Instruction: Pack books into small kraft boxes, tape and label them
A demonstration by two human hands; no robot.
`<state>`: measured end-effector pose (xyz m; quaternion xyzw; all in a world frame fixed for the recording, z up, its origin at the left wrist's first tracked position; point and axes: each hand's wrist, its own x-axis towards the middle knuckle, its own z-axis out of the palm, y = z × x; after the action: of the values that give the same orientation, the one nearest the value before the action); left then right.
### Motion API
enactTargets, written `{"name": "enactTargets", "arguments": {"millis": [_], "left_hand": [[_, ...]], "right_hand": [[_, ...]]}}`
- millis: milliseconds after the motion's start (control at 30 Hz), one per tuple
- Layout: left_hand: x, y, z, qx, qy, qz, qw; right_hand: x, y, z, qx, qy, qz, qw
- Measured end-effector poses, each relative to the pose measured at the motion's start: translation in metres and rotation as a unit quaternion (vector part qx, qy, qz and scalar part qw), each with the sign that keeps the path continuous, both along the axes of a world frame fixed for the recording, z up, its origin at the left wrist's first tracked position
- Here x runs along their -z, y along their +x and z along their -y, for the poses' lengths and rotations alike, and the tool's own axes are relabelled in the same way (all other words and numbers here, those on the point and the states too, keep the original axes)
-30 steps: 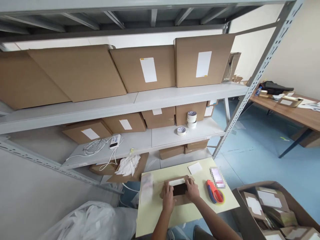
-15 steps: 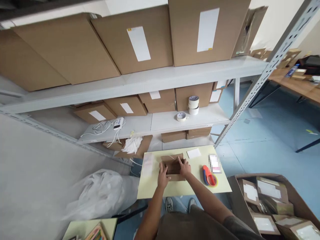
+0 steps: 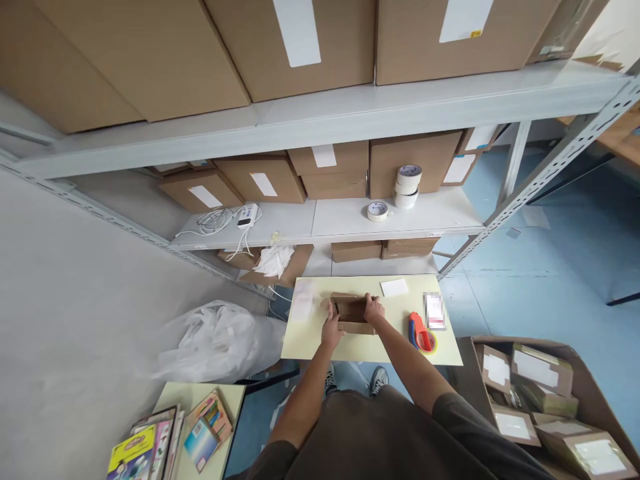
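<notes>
A small brown cardboard box (image 3: 352, 311) stands on the pale yellow table (image 3: 370, 343). My left hand (image 3: 331, 327) grips its left side, fingers curled on the edge. At the box's right side, my right hand (image 3: 374, 309) holds its upper corner with closed fingers. A red tape dispenser (image 3: 421, 334) lies to the right of my right forearm. A white label (image 3: 394, 287) lies beyond the box, and a clear plastic sleeve (image 3: 303, 303) lies to its left.
A grey metal shelf rack (image 3: 320, 120) holds brown cartons and rolls of tape (image 3: 407, 185). A white plastic bag (image 3: 217, 340) sits on the floor at left. An open carton of small parcels (image 3: 535, 393) stands at right. Books (image 3: 165, 440) lie on a second table.
The view has tilted down and pulled back. The box's flaps have been folded up from flat into a closed box shape, with both hands staying on its sides.
</notes>
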<state>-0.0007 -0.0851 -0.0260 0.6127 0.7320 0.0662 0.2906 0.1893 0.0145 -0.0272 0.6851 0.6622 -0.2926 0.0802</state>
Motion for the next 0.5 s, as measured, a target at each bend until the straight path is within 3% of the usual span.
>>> {"name": "enactTargets", "arguments": {"millis": [167, 300, 400, 500], "left_hand": [[0.002, -0.012, 0.001, 0.026, 0.007, 0.073, 0.997], [0.009, -0.027, 0.001, 0.074, 0.011, 0.115, 0.991], [0.014, -0.036, -0.001, 0.113, 0.020, 0.134, 0.984], [0.017, -0.043, -0.005, 0.151, 0.023, 0.145, 0.978]], "right_hand": [[0.003, 0.002, 0.003, 0.056, -0.018, -0.006, 0.998], [0.002, -0.006, 0.025, 0.150, 0.071, 0.004, 0.986], [-0.012, -0.020, 0.045, 0.181, 0.139, 0.018, 0.973], [-0.037, -0.046, 0.056, 0.157, 0.178, 0.035, 0.971]]}}
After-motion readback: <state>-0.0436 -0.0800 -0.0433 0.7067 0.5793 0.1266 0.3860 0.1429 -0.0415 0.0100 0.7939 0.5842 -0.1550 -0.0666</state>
